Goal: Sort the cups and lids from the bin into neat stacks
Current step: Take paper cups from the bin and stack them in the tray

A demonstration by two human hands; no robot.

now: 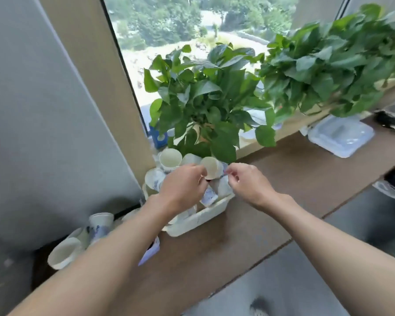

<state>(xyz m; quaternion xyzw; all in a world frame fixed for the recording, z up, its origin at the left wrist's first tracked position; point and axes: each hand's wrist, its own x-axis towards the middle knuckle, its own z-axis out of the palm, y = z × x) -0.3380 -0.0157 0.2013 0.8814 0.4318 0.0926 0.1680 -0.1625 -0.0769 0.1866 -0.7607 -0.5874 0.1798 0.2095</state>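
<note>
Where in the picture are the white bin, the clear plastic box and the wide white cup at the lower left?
white bin (198, 218): head view, on its near outer wall.
clear plastic box (340, 135): head view, on the middle of its lid.
wide white cup (64, 254): head view, inside its open mouth.

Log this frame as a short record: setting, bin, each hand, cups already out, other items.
setting: brown counter below a window
bin: white bin piled with jumbled paper cups
left hand: left hand over the bin, fingers curled on the rim of a tilted cup
right hand: right hand with fingers curled at that cup's other side; grip unclear
cups out: loose cups at the counter's left end, no neat stack
other: potted plants; clear container
</note>
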